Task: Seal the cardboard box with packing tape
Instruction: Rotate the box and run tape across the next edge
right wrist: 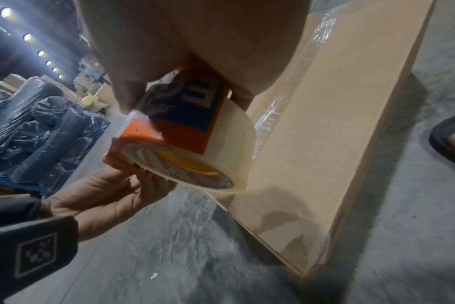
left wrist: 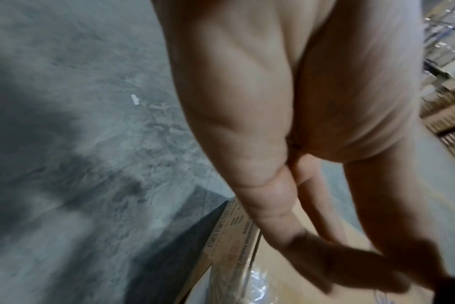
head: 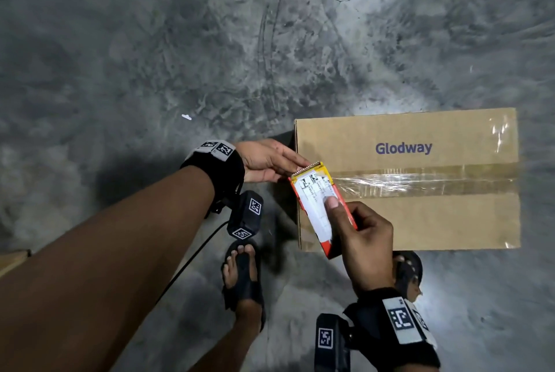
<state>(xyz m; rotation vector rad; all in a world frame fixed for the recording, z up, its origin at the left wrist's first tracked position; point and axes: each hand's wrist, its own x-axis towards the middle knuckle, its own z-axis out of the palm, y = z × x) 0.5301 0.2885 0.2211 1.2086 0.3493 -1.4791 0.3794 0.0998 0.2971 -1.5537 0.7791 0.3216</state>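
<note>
A cardboard box (head: pixel 408 212) printed "Glodway" lies on the concrete floor (head: pixel 150 56), a strip of clear packing tape (head: pixel 420 181) running along its centre seam. At the box's left edge the right hand (head: pixel 365 247) grips an orange tape dispenser (head: pixel 319 206), thumb pressed on its white label and fingers curled round the body; the roll of tape (right wrist: pixel 216 148) sits inside it. The left hand (head: pixel 268 161) reaches in at the dispenser's toothed end, fingers nearly straight; it seems to touch the tape there, though the blurred left wrist view leaves that unsure. Two sandalled feet (head: pixel 243 278) stand beside the box.
</note>
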